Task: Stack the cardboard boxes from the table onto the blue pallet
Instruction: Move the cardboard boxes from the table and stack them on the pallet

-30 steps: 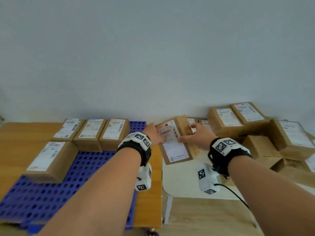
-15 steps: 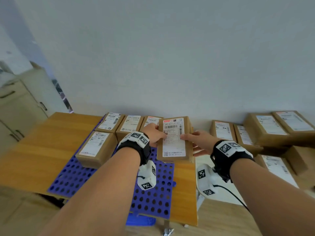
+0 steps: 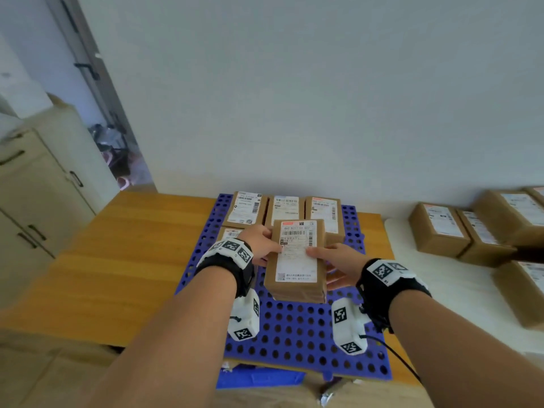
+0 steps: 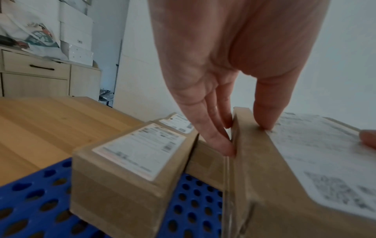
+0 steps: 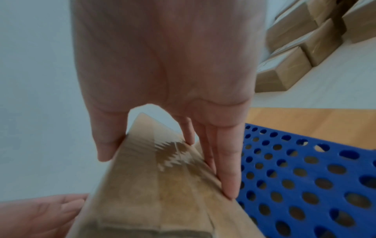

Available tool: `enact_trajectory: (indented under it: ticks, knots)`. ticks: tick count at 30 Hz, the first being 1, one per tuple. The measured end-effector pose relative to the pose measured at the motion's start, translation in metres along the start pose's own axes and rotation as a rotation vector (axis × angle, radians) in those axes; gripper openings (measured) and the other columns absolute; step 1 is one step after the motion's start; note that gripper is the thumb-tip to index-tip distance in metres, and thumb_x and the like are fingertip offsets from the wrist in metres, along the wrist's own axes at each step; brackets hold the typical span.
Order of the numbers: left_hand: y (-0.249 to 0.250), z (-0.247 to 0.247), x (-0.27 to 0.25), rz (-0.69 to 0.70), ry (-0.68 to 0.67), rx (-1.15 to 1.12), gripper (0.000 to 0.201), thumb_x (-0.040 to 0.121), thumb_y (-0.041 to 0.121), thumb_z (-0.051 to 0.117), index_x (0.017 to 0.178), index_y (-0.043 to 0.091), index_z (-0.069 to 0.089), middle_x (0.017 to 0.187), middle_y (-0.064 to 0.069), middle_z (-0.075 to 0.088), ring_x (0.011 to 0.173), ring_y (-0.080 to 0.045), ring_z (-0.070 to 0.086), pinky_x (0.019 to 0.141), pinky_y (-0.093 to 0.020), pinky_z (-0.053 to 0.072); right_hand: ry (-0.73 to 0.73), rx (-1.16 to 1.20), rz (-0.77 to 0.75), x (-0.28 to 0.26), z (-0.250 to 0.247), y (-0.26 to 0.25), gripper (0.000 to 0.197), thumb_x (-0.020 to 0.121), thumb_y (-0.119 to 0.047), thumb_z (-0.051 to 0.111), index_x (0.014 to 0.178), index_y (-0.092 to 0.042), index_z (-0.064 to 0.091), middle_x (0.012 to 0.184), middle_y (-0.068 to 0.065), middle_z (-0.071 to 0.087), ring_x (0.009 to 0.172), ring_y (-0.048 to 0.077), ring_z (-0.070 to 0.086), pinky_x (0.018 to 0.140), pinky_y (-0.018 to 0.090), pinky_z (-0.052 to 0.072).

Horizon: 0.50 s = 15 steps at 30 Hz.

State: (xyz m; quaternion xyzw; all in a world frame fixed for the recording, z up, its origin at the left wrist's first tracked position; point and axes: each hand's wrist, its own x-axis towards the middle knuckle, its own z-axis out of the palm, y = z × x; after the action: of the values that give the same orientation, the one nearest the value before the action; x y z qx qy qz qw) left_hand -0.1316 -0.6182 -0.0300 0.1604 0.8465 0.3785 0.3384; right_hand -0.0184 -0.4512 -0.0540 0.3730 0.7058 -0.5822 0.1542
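I hold a labelled cardboard box [image 3: 297, 257] above the blue pallet [image 3: 294, 328] with both hands. My left hand [image 3: 262, 244] grips its left side, thumb on the label and fingers [image 4: 215, 141] along the side. My right hand [image 3: 332, 260] grips the right side, thumb on top and fingers [image 5: 227, 170] underneath. The held box [image 4: 284, 169] hangs just right of a box lying on the pallet [image 4: 132, 164]. Three more boxes [image 3: 287, 210] stand in a row at the pallet's far edge.
The pallet [image 5: 305, 177] lies on a wooden table [image 3: 117, 254]. To the right, a white table [image 3: 426, 290] carries several more cardboard boxes [image 3: 441, 228]. Beige cabinets [image 3: 32, 195] stand at the left, a plain wall behind.
Both hands have carried the box left from the white table to above the pallet's middle, turning it lengthwise. My view has swung left with it.
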Motion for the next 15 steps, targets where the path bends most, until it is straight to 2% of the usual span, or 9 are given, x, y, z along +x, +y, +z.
enact_trajectory:
  ticks: [2, 4, 6, 10, 12, 15]
  knots:
    - [-0.013, -0.011, 0.007, 0.003, 0.031, 0.069, 0.051, 0.087, 0.015, 0.071, 0.132, 0.009, 0.051, 0.125, -0.006, 0.062, 0.091, -0.018, 0.063, 0.072, -0.030, 0.057, 0.005, 0.006, 0.018, 0.005, 0.012, -0.004, 0.036, 0.084, -0.040, 0.073, 0.108, -0.019, 0.056, 0.105, 0.009, 0.068, 0.097, 0.030, 0.069, 0.088, 0.048, 0.057]
    - [-0.023, -0.017, 0.013, -0.001, 0.052, 0.149, 0.070, 0.081, 0.021, 0.077, 0.140, 0.011, 0.043, 0.136, -0.005, 0.054, 0.108, -0.022, 0.061, 0.090, -0.038, 0.055, -0.001, 0.014, 0.040, 0.014, 0.021, -0.003, 0.041, 0.084, -0.041, 0.073, 0.114, -0.018, 0.058, 0.109, 0.009, 0.069, 0.098, 0.030, 0.069, 0.089, 0.048, 0.056]
    - [-0.031, -0.020, 0.021, -0.031, 0.044, 0.198, 0.078, 0.078, 0.026, 0.079, 0.143, 0.013, 0.038, 0.139, -0.005, 0.051, 0.119, -0.025, 0.057, 0.098, -0.042, 0.050, -0.020, 0.027, 0.070, 0.022, 0.029, -0.002, 0.045, 0.084, -0.040, 0.073, 0.120, -0.016, 0.058, 0.111, 0.009, 0.068, 0.100, 0.030, 0.068, 0.089, 0.048, 0.056]
    - [-0.044, -0.023, 0.039, -0.074, 0.070, 0.243, 0.071, 0.079, 0.031, 0.078, 0.139, 0.015, 0.043, 0.137, -0.003, 0.051, 0.121, -0.024, 0.053, 0.100, -0.038, 0.046, -0.060, 0.051, 0.141, 0.038, 0.037, 0.002, 0.042, 0.087, -0.037, 0.071, 0.120, -0.014, 0.059, 0.113, 0.010, 0.067, 0.105, 0.032, 0.065, 0.094, 0.049, 0.053]
    - [-0.048, -0.020, 0.046, -0.088, 0.084, 0.258, 0.070, 0.080, 0.032, 0.077, 0.139, 0.015, 0.044, 0.140, -0.003, 0.050, 0.125, -0.023, 0.051, 0.102, -0.036, 0.044, -0.065, 0.060, 0.171, 0.046, 0.037, 0.004, 0.044, 0.087, -0.035, 0.071, 0.123, -0.013, 0.059, 0.117, 0.012, 0.066, 0.108, 0.033, 0.064, 0.097, 0.051, 0.051]
    - [-0.050, -0.015, 0.052, -0.088, 0.102, 0.259, 0.065, 0.082, 0.033, 0.075, 0.137, 0.014, 0.046, 0.138, -0.004, 0.052, 0.124, -0.023, 0.052, 0.098, -0.033, 0.043, -0.068, 0.087, 0.191, 0.058, 0.036, 0.007, 0.051, 0.086, -0.037, 0.072, 0.128, -0.013, 0.056, 0.122, 0.012, 0.064, 0.110, 0.034, 0.062, 0.098, 0.052, 0.049]
